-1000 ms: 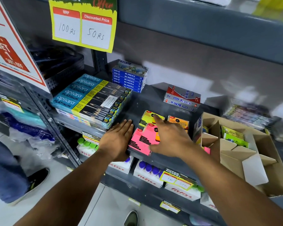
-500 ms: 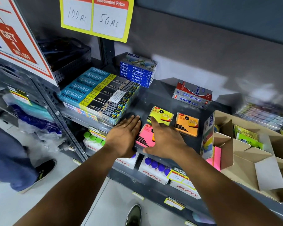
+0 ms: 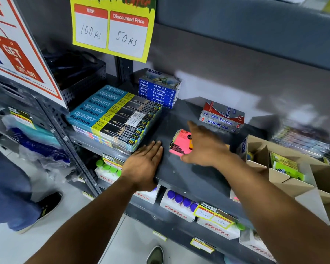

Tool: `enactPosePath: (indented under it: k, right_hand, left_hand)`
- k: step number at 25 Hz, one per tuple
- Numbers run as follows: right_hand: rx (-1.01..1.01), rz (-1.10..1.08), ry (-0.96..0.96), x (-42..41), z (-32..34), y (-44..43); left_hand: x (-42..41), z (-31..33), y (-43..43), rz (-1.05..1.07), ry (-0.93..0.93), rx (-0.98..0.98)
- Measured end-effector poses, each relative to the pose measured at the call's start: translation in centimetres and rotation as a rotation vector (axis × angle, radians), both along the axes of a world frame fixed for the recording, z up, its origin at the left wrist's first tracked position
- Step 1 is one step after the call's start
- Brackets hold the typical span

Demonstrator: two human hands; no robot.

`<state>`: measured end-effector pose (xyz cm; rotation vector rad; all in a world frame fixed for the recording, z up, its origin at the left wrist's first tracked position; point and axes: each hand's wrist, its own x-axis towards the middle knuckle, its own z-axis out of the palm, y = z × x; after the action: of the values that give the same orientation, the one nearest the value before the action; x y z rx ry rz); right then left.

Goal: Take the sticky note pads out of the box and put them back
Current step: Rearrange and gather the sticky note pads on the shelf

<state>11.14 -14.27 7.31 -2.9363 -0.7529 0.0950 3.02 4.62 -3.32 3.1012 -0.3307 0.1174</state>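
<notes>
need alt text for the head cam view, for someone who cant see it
A person's right hand covers a pink sticky note pad on a dark shelf, while the left hand lies flat beside it. An open cardboard box sits at the right; pencil packs, oil pastel boxes and a price sign are behind.

You've got a matt grey metal shelf [image 3: 181, 174], glossy film-wrapped pink sticky note pads [image 3: 180, 142], plain brown cardboard box [image 3: 301, 189], glossy pencil cartons [image 3: 114, 115].

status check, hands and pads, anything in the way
Left hand flat on shelf, empty. Right hand open over pink pad, not gripping. Box open at right. Nothing blocking.
</notes>
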Motion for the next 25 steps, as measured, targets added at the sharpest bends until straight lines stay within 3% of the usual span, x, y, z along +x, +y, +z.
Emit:
enactPosePath:
  k: [11,16,25]
  right_hand:
    - [0.036,0.007,0.222,5.2,-2.5,0.2]
    - [-0.024,0.013,0.244,5.5,-3.1,0.5]
    - [0.125,-0.041,0.124,6.3,-0.9,-1.4]
  left_hand:
    - [0.1,-0.5,0.3,-0.017,-0.009,-0.026]
    - [0.1,-0.5,0.3,-0.015,-0.005,-0.033]
    - [0.0,-0.3,0.4,-0.014,-0.006,-0.029]
